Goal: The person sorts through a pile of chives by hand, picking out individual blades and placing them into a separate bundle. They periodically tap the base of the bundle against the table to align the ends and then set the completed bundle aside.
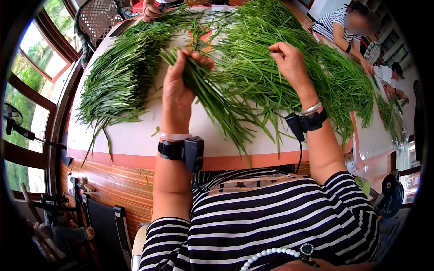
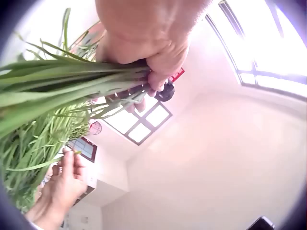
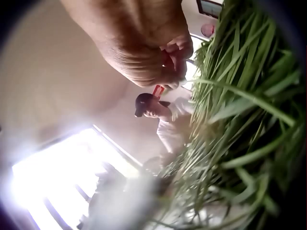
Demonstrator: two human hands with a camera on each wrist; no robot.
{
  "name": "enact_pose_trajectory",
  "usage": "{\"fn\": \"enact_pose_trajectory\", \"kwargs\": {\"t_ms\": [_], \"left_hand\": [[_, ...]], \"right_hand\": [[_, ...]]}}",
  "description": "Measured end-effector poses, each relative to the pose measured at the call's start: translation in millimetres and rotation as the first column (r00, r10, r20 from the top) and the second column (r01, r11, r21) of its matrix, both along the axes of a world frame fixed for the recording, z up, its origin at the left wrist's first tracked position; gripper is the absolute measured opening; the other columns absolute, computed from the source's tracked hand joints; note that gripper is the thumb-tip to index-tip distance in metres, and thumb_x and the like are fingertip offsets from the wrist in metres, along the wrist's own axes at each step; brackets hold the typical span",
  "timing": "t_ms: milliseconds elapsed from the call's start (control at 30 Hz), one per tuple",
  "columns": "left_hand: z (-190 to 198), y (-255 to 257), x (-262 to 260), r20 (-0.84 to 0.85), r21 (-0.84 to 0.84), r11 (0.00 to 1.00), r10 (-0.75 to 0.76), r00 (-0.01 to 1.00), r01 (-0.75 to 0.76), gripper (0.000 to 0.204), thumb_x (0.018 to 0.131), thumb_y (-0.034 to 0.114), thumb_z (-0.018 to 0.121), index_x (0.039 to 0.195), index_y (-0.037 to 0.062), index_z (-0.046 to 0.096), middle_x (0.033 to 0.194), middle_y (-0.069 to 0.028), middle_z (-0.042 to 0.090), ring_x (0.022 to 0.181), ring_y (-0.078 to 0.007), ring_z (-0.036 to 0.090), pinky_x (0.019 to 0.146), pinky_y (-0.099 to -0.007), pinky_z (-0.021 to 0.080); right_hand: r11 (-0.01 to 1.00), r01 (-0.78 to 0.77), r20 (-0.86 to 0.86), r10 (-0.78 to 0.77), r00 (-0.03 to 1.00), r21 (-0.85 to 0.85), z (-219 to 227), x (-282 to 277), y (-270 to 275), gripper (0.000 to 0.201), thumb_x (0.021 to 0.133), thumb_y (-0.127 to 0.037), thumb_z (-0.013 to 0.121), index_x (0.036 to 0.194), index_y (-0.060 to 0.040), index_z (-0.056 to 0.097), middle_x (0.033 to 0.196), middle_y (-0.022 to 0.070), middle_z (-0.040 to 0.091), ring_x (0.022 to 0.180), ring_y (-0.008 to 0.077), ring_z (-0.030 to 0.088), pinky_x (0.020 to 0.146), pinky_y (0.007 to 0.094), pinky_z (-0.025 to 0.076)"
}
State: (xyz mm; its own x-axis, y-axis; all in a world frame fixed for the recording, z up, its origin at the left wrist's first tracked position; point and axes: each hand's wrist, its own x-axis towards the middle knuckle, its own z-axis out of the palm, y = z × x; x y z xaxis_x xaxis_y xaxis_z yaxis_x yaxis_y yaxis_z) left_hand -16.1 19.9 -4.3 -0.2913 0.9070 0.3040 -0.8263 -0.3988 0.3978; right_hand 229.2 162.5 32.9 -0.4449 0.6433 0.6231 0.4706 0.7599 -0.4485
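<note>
My left hand [image 1: 177,88] grips a bundle of long green stalks [image 1: 210,92], whose leafy ends hang down to the right over the table's front edge. In the left wrist view, the fingers of the left hand [image 2: 144,43] curl round the bundle [image 2: 62,86]. To the right, over a large heap of loose greens [image 1: 266,54], is my right hand [image 1: 293,65] with its thumb and fingers together. The right wrist view has the right hand [image 3: 148,48] pinching the end of a thin green stalk [image 3: 240,93]; its other end is lost among the heap.
A lined-up pile of greens [image 1: 129,67] lies on the left of the white table [image 1: 131,140]. Another person's hand [image 1: 151,12] is at the far edge, and a person in a striped top [image 1: 332,25] reaches in at the far right. A woven chair [image 1: 97,20] stands back left.
</note>
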Motion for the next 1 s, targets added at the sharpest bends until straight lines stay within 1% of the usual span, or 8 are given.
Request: {"fn": "enact_pose_trajectory", "kwargs": {"t_ms": [100,233,433,567,600,800,900,1000], "left_hand": [[-2.6,-3.4,-19.8,0.086,0.169,0.945,-0.296,0.951,0.279,0.022,0.1,0.029,0.051,0.101,0.0078,0.055,0.079,-0.0005,0.044,0.065,-0.0118,0.043,0.063,-0.0274,0.05],[-4.1,-2.2,-10.9,-0.048,-0.072,0.965,-0.256,0.965,0.253,0.021,0.099,0.028,0.053,0.1,0.0073,0.056,0.073,0.0008,0.042,0.06,-0.0091,0.037,0.051,-0.0215,0.039],[-1.5,-0.7,12.4,-0.244,-0.26,0.959,-0.176,0.954,0.11,0.014,0.097,0.022,0.056,0.098,0.0084,0.055,0.072,0.0021,0.041,0.059,-0.0079,0.037,0.051,-0.0208,0.037],[-1.9,-0.3,20.8,-0.33,-0.374,0.927,-0.152,0.932,0.019,0.014,0.094,0.019,0.062,0.098,0.0071,0.055,0.07,0.0008,0.046,0.059,-0.0095,0.044,0.052,-0.0236,0.041],[-2.1,0.1,23.1,-0.34,-0.402,0.915,-0.15,0.928,0.0,0.015,0.093,0.018,0.063,0.099,0.0068,0.056,0.07,0.0006,0.047,0.06,-0.01,0.046,0.053,-0.0242,0.042],[-10.3,8.2,40.8,-0.443,-0.43,0.898,-0.116,0.889,-0.097,0.018,0.086,0.017,0.072,0.081,0.0081,0.057,0.064,0.0003,0.052,0.056,-0.0109,0.05,0.053,-0.0278,0.046],[-12.1,9.1,43.6,-0.467,-0.437,0.893,-0.122,0.876,-0.108,0.016,0.088,0.019,0.07,0.087,0.0064,0.06,0.064,0.0001,0.051,0.057,-0.011,0.05,0.055,-0.0266,0.045],[-19.9,11.6,37.2,-0.446,-0.434,0.889,-0.068,0.893,-0.149,0.018,0.089,0.021,0.068,0.088,0.0068,0.059,0.065,-0.0001,0.052,0.057,-0.0106,0.05,0.054,-0.0266,0.045]], "right_hand": [[0.908,0.068,0.121,-0.129,0.984,0.414,3.0,-2.6,-10.9,0.012,0.08,-0.003,0.067,0.092,-0.0058,0.068,0.09,0.0099,0.065,0.084,0.0271,0.063,0.074,0.0377,0.052],[0.992,-0.098,0.312,0.07,0.948,0.076,-21.1,-26.8,-26.5,0.01,0.08,-0.015,0.069,0.086,-0.0085,0.066,0.089,0.0097,0.062,0.09,0.0304,0.06,0.075,0.0411,0.052],[0.999,-0.035,0.36,0.033,0.932,-0.001,-31.8,-40.4,-32.7,0.01,0.078,-0.015,0.07,0.08,-0.0069,0.063,0.086,0.0097,0.061,0.087,0.031,0.061,0.073,0.0423,0.051],[0.992,-0.053,0.123,0.067,0.99,-0.117,-21.9,-33.3,-27.0,0.009,0.08,-0.012,0.067,0.08,-0.004,0.062,0.078,0.0106,0.065,0.074,0.0324,0.064,0.065,0.0384,0.051],[0.988,-0.082,0.062,0.091,0.994,-0.128,-22.7,-32.2,-23.7,0.011,0.082,-0.012,0.068,0.082,-0.0026,0.063,0.071,0.0096,0.066,0.061,0.0267,0.063,0.059,0.0336,0.05],[0.849,-0.34,-0.254,0.252,0.934,-0.405,-24.7,-39.7,-33.8,0.013,0.083,-0.011,0.07,0.083,0.0002,0.063,0.066,0.0068,0.063,0.056,0.0113,0.056,0.054,0.027,0.046],[0.881,-0.293,-0.099,0.276,0.956,-0.371,-17.9,-41.5,-48.6,0.012,0.088,-0.008,0.067,0.082,0.0008,0.062,0.069,-0.0011,0.061,0.062,0.0029,0.051,0.055,0.0195,0.042],[0.98,-0.103,0.18,0.133,0.975,-0.169,-21.6,-40.8,-43.6,0.011,0.083,-0.012,0.068,0.084,-0.0023,0.063,0.079,0.0087,0.065,0.073,0.0208,0.063,0.063,0.0341,0.05]]}}
